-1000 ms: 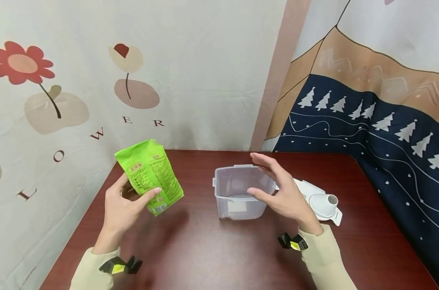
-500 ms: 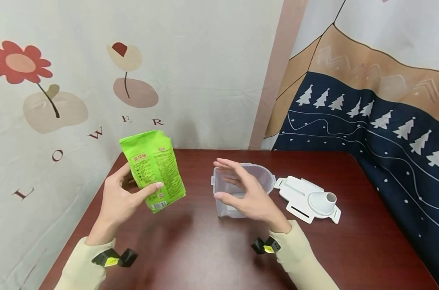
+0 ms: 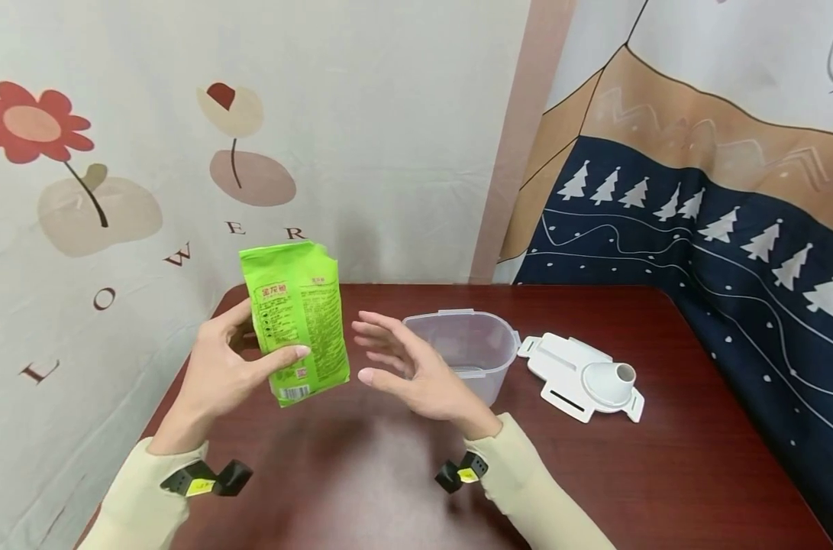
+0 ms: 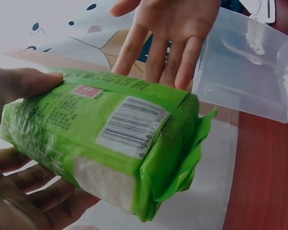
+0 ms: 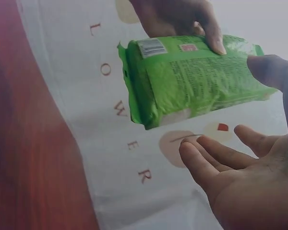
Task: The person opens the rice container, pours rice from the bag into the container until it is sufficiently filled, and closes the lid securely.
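Held up over the table's left part is a bright green plastic packet (image 3: 295, 321) with printed text and a barcode; what is inside cannot be seen. My left hand (image 3: 220, 367) grips it from the left, thumb across the printed face and fingers behind. A pale patch on its side shows in the left wrist view, below the barcode on the packet (image 4: 110, 129). To the right of the packet my right hand (image 3: 412, 367) is held in the air, fingers spread and nearly straight, palm towards the packet. A small gap separates them. Behind that hand stands a clear plastic container (image 3: 485, 344), topless, partly hidden.
A white plastic lid-like piece (image 3: 584, 378) with a round spout lies right of the container. The dark red table (image 3: 663, 473) ends at the back against a printed curtain (image 3: 389, 137).
My right hand has moved left from beside the container towards the packet. The left hand has turned the packet more upright and raised it slightly.
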Motion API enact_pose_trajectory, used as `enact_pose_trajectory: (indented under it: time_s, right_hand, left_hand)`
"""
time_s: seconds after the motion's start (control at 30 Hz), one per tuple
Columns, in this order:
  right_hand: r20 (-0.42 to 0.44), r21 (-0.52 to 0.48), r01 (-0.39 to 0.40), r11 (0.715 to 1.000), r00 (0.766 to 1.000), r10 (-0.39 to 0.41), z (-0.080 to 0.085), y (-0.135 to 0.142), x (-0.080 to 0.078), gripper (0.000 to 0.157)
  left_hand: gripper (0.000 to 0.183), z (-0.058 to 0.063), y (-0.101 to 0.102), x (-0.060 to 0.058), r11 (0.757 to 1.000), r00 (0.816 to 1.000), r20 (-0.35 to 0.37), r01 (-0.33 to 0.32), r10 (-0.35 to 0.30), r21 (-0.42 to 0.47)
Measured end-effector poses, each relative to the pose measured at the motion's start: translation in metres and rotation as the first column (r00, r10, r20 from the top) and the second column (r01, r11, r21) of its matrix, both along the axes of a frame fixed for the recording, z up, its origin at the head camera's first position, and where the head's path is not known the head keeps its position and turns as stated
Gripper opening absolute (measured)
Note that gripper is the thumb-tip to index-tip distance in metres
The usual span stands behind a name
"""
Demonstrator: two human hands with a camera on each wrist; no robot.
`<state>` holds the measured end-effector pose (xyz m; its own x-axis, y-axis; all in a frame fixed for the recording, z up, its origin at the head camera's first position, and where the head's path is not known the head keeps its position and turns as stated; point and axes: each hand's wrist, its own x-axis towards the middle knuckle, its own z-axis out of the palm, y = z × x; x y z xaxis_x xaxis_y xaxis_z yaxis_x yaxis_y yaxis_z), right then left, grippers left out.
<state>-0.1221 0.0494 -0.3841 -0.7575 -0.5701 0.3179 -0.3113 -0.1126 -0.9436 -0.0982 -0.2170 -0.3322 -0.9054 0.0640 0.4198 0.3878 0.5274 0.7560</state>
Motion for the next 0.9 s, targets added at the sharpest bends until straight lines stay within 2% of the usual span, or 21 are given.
enact_pose_trajectory:
  time_s: [0.17,0.43,0.7,0.9]
  right_hand:
    - [0.101,-0.089,-0.009,0.996,0.995,0.018,-0.007,-0.013,0.001,0.061]
    - [0.251,-0.122,0.019,0.992,0.968,0.012,-0.016,-0.030,0.008,0.054]
    - [0.340,-0.176,0.049,0.983,0.940,0.014,-0.031,-0.043,0.010,0.057]
    - [0.379,-0.239,0.025,0.971,0.923,0.070,-0.044,-0.050,0.009,0.062]
  left_hand:
    - [0.057,0.004,-0.004,-0.001,0.998,0.999,0.022,0.047,-0.046,-0.031]
    - [0.054,0.008,-0.005,-0.001,0.987,0.989,0.074,0.132,-0.126,-0.091]
    - [0.055,0.009,-0.004,-0.004,0.977,0.983,0.091,0.169,-0.158,-0.127]
    - [0.051,0.012,-0.003,-0.009,0.961,0.965,0.156,0.233,-0.210,-0.147]
